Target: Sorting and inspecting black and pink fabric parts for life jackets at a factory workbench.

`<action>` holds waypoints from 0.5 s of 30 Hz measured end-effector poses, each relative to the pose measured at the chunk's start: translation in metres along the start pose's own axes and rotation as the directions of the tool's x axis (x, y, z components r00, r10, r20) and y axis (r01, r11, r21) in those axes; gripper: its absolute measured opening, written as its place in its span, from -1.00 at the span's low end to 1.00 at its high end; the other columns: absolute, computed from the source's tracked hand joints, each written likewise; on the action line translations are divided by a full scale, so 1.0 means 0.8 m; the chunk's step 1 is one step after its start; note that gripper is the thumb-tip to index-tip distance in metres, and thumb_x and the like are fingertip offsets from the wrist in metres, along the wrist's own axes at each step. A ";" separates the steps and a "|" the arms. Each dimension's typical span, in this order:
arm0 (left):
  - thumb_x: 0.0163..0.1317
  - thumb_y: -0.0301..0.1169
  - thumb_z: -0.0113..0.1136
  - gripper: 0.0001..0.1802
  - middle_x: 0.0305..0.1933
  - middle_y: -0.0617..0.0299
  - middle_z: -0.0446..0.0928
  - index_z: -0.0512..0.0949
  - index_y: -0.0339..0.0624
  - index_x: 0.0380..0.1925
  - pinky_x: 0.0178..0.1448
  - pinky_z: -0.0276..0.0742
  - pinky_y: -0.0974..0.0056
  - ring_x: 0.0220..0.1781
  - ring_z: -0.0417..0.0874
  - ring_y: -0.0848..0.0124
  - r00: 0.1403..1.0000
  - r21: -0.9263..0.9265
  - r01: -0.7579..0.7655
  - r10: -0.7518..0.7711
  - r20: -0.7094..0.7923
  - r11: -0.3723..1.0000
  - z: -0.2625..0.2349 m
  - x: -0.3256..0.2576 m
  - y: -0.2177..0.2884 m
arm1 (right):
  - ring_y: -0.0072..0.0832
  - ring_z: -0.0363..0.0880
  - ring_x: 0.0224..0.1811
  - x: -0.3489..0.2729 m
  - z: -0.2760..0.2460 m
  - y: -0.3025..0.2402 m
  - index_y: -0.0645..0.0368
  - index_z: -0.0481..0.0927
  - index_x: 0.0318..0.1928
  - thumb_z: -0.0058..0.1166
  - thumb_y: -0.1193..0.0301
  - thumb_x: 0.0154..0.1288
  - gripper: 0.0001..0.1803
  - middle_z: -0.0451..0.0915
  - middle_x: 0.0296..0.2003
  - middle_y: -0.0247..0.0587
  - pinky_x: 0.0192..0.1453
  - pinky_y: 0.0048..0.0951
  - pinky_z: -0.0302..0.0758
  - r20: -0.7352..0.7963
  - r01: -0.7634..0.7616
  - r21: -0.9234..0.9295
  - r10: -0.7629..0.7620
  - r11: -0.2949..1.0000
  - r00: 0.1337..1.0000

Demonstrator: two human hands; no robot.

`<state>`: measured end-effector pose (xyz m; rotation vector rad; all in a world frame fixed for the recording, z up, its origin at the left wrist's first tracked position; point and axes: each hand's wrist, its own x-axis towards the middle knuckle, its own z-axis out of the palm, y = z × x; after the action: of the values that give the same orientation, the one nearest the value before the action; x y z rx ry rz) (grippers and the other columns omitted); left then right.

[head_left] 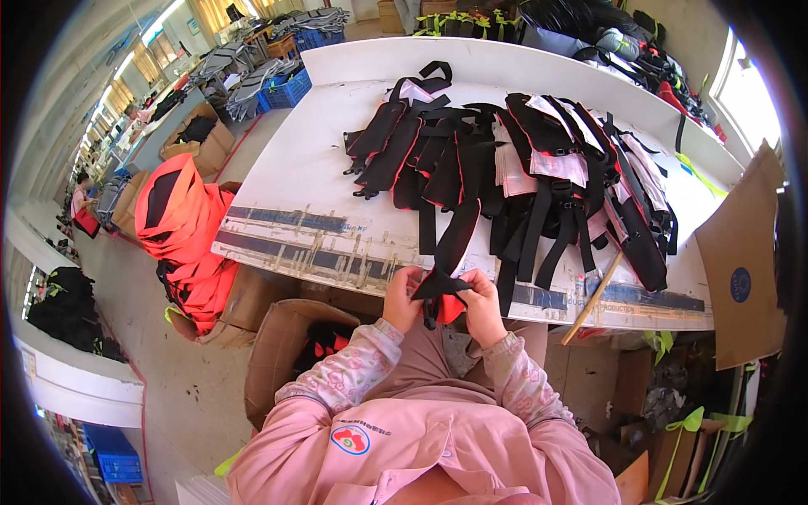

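Observation:
At the table's front edge, my left hand (pixel 401 300) and my right hand (pixel 482 308) pinch the two sides of a black padded strap (pixel 455 240) with red-orange edging. Between my fingers its near end is folded over, and a bit of red lining shows just below. The strap's far part lies up on the white table (pixel 303 160). Beyond my hands spreads a pile of similar black padded straps (pixel 396 143), with loose webbing and dark buckles. White and pale pink pieces (pixel 559 167) lie among them.
A thin wooden stick (pixel 592 299) juts over the table's front edge. Left of the table are bright orange bundled pieces (pixel 172 206). Below the table sits an open cardboard box (pixel 273 345) with black and red items. A cardboard sheet (pixel 741 261) stands at the right.

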<state>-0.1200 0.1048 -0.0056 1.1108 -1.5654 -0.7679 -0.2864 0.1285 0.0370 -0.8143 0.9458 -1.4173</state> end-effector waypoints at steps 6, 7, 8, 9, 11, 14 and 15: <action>0.16 -0.55 -0.03 -0.70 -0.29 0.29 0.58 0.48 -0.22 -0.08 -0.16 0.49 0.41 -0.26 0.59 0.53 0.891 -0.494 0.454 -0.383 0.245 0.741 -0.012 -0.003 0.034 | -0.66 0.44 -0.39 -0.002 -0.007 -0.004 0.18 0.43 -0.35 -0.10 0.72 0.11 -0.83 0.51 -0.41 -0.38 -0.23 -0.66 0.38 0.207 -0.135 0.193 0.094 0.972 0.974; 0.15 -0.55 -0.02 -0.69 -0.27 0.28 0.58 0.49 -0.23 -0.08 -0.16 0.50 0.39 -0.25 0.59 0.51 0.860 -0.587 0.506 -0.419 0.290 0.632 -0.014 0.001 0.043 | -0.67 0.44 -0.39 -0.001 -0.005 -0.010 0.18 0.43 -0.35 -0.10 0.72 0.12 -0.83 0.50 -0.42 -0.39 -0.23 -0.66 0.38 0.232 -0.120 0.155 0.082 0.981 0.969; 0.13 -0.54 -0.02 -0.68 -0.26 0.26 0.59 0.50 -0.23 -0.08 -0.15 0.51 0.38 -0.23 0.60 0.50 0.826 -0.664 0.549 -0.448 0.341 0.507 -0.015 0.001 0.048 | -0.69 0.43 -0.39 -0.002 -0.004 -0.016 0.18 0.43 -0.35 -0.10 0.72 0.12 -0.83 0.50 -0.42 -0.40 -0.24 -0.66 0.37 0.255 -0.104 0.116 0.071 0.988 0.964; 0.13 -0.54 -0.02 -0.68 -0.26 0.26 0.59 0.50 -0.23 -0.08 -0.15 0.51 0.38 -0.23 0.60 0.50 0.823 -0.664 0.553 -0.452 0.344 0.503 -0.018 -0.001 0.042 | -0.69 0.43 -0.39 -0.005 -0.002 -0.020 0.18 0.43 -0.35 -0.10 0.72 0.12 -0.83 0.50 -0.42 -0.40 -0.24 -0.66 0.37 0.252 -0.108 0.115 0.076 0.988 0.965; 0.13 -0.49 -0.02 -0.65 -0.17 0.21 0.59 0.48 -0.25 -0.05 -0.06 0.52 0.30 -0.15 0.60 0.42 0.764 -0.721 0.635 -0.369 0.530 0.278 -0.027 -0.003 0.034 | -0.70 0.39 -0.44 -0.011 0.008 -0.031 0.18 0.42 -0.35 -0.07 0.69 0.12 -0.86 0.49 -0.45 -0.43 -0.31 -0.69 0.31 0.288 -0.036 0.010 0.032 0.999 0.957; 0.13 -0.34 0.01 -0.62 -0.12 0.15 0.58 0.48 -0.25 -0.05 0.02 0.49 0.25 -0.09 0.59 0.34 0.733 -0.710 0.665 -0.381 0.564 0.230 -0.030 -0.001 0.042 | -0.73 0.37 -0.45 -0.010 0.016 -0.043 0.18 0.41 -0.37 -0.06 0.69 0.14 -0.87 0.47 -0.47 -0.44 -0.30 -0.70 0.33 0.220 0.082 -0.088 -0.061 0.993 0.974; 0.12 -0.28 0.02 -0.57 -0.10 0.14 0.57 0.46 -0.25 -0.03 0.05 0.48 0.23 -0.07 0.58 0.31 0.703 -0.710 0.697 -0.298 0.646 0.105 -0.031 0.000 0.041 | -0.73 0.36 -0.46 -0.007 0.018 -0.045 0.19 0.40 -0.37 -0.07 0.70 0.15 -0.87 0.47 -0.47 -0.43 -0.30 -0.70 0.33 0.184 0.160 -0.144 -0.133 0.977 0.974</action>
<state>-0.1048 0.1181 0.0301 0.5243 -0.5462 -2.1639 -0.2887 0.1321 0.0761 -1.1279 0.8855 -1.3842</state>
